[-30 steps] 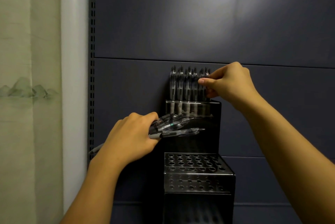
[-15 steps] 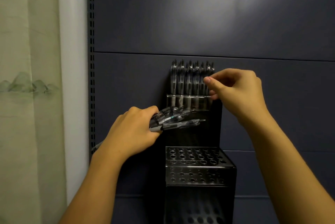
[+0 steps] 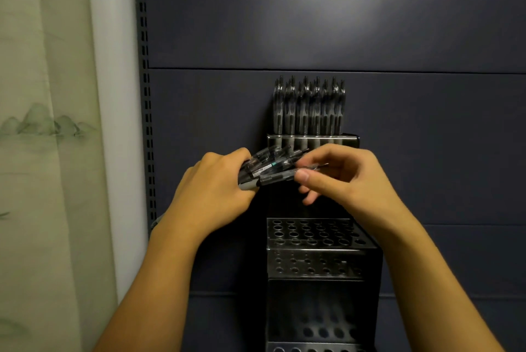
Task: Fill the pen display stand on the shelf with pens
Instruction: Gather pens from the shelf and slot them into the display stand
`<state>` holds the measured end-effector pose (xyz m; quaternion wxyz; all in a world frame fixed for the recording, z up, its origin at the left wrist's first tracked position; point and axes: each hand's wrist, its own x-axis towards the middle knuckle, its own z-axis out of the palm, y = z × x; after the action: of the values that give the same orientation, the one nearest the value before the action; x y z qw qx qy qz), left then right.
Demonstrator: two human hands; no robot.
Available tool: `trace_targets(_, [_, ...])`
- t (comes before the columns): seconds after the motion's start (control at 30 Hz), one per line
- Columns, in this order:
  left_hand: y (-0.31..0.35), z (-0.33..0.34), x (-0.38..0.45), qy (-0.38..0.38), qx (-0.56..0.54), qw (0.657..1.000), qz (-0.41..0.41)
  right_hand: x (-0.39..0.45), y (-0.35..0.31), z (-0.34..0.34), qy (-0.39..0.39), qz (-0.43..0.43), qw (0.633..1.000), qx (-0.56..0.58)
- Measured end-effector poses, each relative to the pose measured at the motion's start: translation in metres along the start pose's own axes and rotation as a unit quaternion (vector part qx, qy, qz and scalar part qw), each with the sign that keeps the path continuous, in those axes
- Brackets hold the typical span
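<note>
Your left hand (image 3: 212, 192) grips a bundle of pens (image 3: 270, 165) in front of the black stand (image 3: 321, 249). Your right hand (image 3: 345, 178) pinches one pen (image 3: 280, 177) from that bundle. The stand's top tier holds upright pens (image 3: 308, 106).

No readable text. One pen (image 3: 263, 170) in the bundle held by the left hand (image 3: 212, 195) has a white printed label on its barrel, too small and blurred to read.
</note>
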<state>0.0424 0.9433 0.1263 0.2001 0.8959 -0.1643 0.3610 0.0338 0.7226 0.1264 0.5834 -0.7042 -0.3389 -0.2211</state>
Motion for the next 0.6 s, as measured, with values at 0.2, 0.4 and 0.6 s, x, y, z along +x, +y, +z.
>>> trace_targets(0.2, [-0.0003,0.0004,-0.0003,0.010,0.004,1.000,0.005,0.0014,0.0026,0.0007,-0.013,-0.002,1.000,0.019])
trace_targets(0.4, [-0.0010,0.0017,0.0007,0.015,-0.004,1.000,0.010,0.0018,0.0017,0.0034,-0.018,-0.001,0.996,0.092])
trace_targets(0.6, [-0.0032,0.0050,0.0020,0.023,-0.027,0.999,0.019,0.0023,0.0023,0.0036,-0.003,-0.003,0.992,0.128])
